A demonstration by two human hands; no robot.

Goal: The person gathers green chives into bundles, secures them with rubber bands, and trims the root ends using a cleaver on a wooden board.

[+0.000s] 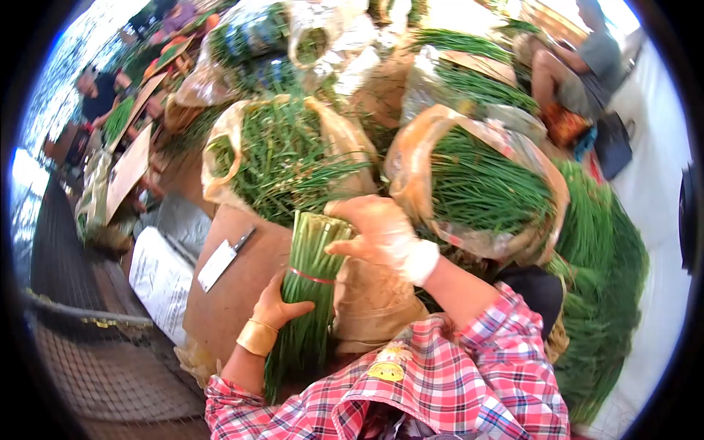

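Note:
A thick bunch of long green chives (pixel 311 253), with a red band around it, stands upright in front of me, pale cut ends on top. My left hand (pixel 280 304) grips its lower left side, thumb across the front and the other fingers hidden behind. My right hand (pixel 383 231), which seems to wear a thin pale glove, holds the upper right side near the cut ends. To the left, a knife (pixel 221 262) with a broad pale blade and dark handle lies on a brown board (pixel 238 227).
Two open plastic sacks, one of loose green trimmings (pixel 279 147) and one of green stalks (pixel 488 180), stand ahead. A long heap of greens (pixel 601 293) lies at right. One person (pixel 598 62) sits back right, another (pixel 95 95) back left. Netting (pixel 125 367) is at lower left.

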